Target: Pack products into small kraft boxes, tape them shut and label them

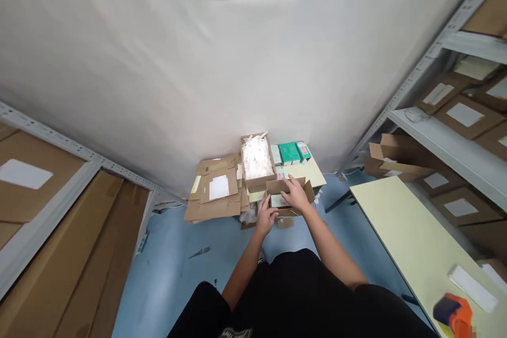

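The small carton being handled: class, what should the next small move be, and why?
Perhaps settle the pale contents with the right grip while the left grip steadies the carton: its flaps stand open, the contents show inside, the right grip lies at the opening and the left at the carton's left side.

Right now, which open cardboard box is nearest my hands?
The brown cardboard box between your left hand and right hand; the brown box of white pieces and the flapped brown box at right sit farther off.

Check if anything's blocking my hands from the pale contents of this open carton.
Nothing visible blocks the pale contents: the flaps of the carton are open, left hand at its left side, right hand over its right.
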Action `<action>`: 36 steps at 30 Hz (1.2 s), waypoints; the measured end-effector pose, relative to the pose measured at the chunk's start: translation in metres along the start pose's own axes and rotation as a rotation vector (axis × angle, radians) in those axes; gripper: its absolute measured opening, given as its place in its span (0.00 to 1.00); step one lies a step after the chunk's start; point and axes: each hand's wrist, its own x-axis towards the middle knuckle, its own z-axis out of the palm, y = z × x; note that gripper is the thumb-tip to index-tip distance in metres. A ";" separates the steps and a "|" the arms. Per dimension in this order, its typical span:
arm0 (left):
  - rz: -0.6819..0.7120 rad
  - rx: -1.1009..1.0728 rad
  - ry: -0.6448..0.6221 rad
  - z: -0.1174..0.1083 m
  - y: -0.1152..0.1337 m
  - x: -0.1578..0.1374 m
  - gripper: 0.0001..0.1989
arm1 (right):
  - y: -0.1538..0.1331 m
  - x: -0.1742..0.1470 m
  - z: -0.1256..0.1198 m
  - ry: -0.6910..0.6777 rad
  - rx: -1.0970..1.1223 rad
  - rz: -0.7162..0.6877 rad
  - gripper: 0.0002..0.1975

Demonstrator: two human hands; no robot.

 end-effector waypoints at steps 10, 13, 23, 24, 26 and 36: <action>-0.063 -0.083 0.018 -0.058 -0.092 0.001 0.11 | -0.047 0.181 0.094 -0.267 -0.328 0.271 0.28; -0.064 -0.121 0.002 -0.064 -0.106 0.005 0.11 | -0.043 0.215 0.111 -0.412 -0.454 0.429 0.29; -0.057 -0.172 -0.031 -0.074 -0.124 0.014 0.11 | -0.037 0.232 0.139 -0.444 -0.528 0.457 0.21; -0.051 -0.171 -0.031 -0.075 -0.126 0.013 0.11 | -0.039 0.230 0.138 -0.421 -0.526 0.445 0.20; -0.038 -0.167 -0.029 -0.076 -0.130 0.013 0.11 | -0.044 0.228 0.133 -0.377 -0.519 0.420 0.18; -0.026 -0.153 0.000 -0.078 -0.133 0.017 0.12 | -0.073 0.205 0.080 -0.052 -0.355 0.244 0.17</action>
